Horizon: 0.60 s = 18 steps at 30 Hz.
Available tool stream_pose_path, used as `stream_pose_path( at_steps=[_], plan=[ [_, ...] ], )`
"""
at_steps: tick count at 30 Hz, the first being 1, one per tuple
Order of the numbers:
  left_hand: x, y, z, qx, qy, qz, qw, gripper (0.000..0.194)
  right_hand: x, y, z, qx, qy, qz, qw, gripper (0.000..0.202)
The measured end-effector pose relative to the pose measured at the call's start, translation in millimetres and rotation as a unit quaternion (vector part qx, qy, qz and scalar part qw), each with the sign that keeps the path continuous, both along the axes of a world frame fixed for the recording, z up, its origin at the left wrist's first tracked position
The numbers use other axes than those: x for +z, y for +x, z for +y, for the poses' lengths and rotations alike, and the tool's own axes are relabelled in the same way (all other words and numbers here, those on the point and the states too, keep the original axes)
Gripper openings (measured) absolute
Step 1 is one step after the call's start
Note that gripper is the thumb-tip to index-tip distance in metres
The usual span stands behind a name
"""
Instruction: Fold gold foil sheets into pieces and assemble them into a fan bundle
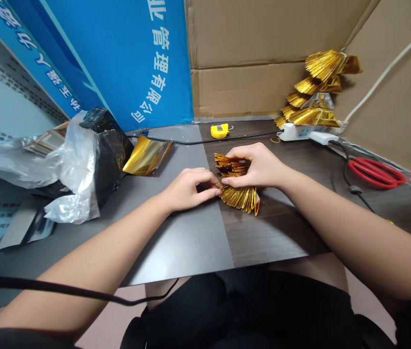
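A bundle of pleated gold foil paper (239,198) is held just above the dark wooden part of the table, its folds spread like a fan. My right hand (258,165) grips it from the right, thumb in front and fingers curled over the back. From the left, my left hand (192,188) pinches at the fan's near-left edge with thumb and forefinger close together. The fingers of my right hand cover part of the folds. A small stack of flat gold foil sheets (147,155) lies to the left, beyond my left hand.
Pleated gold foil pieces (310,92) are piled in the back right corner by a white power strip (300,132). A yellow tape measure (220,131) sits at the back. Red-handled scissors (376,172) lie right; a crumpled plastic bag (77,169) stands left. A black cable (81,289) crosses the lower left.
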<state>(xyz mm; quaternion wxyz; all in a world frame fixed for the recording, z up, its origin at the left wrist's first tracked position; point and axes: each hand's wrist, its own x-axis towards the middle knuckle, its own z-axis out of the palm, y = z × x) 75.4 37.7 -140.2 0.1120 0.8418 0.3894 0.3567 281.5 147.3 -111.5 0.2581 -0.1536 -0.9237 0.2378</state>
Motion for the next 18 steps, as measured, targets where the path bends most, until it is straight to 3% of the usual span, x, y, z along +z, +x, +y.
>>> stream_pose_path(
  at_steps=[6,12,18],
  plan=[
    [-1.7,-0.2,-0.5,0.025,-0.015,-0.02,0.999,0.01,2.5,-0.7,-1.5,-0.01,-0.025,-0.008,1.0,0.04],
    [0.1,3.9,-3.1,0.033,0.035,-0.027,0.998,0.008,3.1,-1.3,-1.8,-0.029,-0.086,-0.009,0.996,0.04],
    [2.0,8.7,-5.0,0.078,0.036,-0.041,0.995,0.009,1.4,-2.1,-0.8,-0.027,-0.124,-0.014,0.992,0.042]
  ],
)
